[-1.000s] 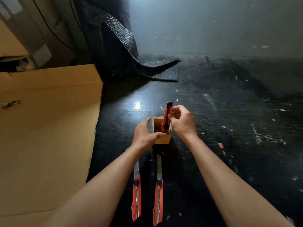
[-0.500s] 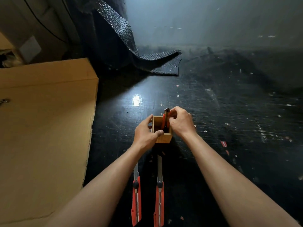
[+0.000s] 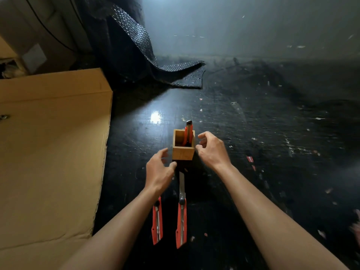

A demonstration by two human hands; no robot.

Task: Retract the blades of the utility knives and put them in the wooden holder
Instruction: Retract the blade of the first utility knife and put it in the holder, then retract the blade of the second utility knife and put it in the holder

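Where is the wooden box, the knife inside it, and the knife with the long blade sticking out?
wooden holder (image 3: 183, 152): head view, front wall.
knife in the holder (image 3: 189, 131): head view, orange body.
knife with blade out (image 3: 181, 219): head view, orange handle.

No readable text, label, brand, number or sign appeared anywhere in the view. The red knives (image 3: 181, 223), the wooden holder (image 3: 183, 152) and the cardboard sheet (image 3: 50, 152) bore no lettering that could be made out. A pale patch on the grey surface at upper left (image 3: 34, 58) was blank or too blurred to read.
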